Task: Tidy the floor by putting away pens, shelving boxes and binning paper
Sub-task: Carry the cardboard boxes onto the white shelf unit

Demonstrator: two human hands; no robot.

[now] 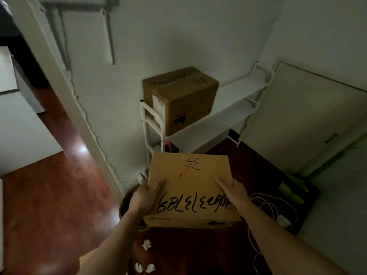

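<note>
Both hands, left (148, 197) and right (233, 192), grasp the cardboard box (190, 187) for shelving; next it likely needs lifting onto the white shelf (234, 100) beside the other box (182, 98).

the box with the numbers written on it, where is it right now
In the head view the numbered box is low in the centre, held off the floor between the left hand and right hand, just in front of the white shelf that carries another box.

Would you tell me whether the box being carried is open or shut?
Shut: the carried box shows an unbroken flat top with handwriting.
</note>
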